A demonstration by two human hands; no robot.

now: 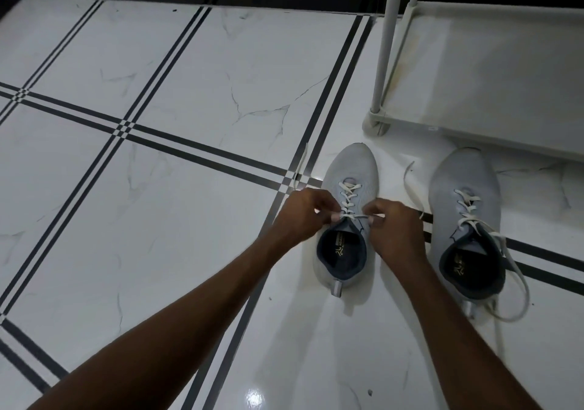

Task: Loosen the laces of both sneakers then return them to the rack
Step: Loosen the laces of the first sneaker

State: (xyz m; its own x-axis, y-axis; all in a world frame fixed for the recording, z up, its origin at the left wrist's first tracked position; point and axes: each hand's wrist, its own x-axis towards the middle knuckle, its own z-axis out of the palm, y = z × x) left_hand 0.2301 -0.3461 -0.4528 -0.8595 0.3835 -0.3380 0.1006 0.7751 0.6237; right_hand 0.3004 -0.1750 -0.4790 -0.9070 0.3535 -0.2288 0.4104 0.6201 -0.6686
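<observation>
Two light grey sneakers with white laces stand on the floor, toes pointing away from me. My left hand (pixel 303 216) and my right hand (pixel 395 229) pinch the white lace of the left sneaker (pixel 350 166) at its top eyelets, one on each side of the tongue. Its loose lace ends trail out past both hands toward the toe. To the right stands the right sneaker (pixel 464 175), untouched, its laces (pixel 518 283) hanging slack and looping onto the floor. The pale shoe rack (pixel 493 61) stands just beyond both shoes, its lowest shelf bare.
The floor (pixel 189 77) is glossy white tile with black stripe lines. One rack leg and its round foot (pixel 376 125) stand just beyond the left sneaker's toe. A dark skirting strip runs along the far wall.
</observation>
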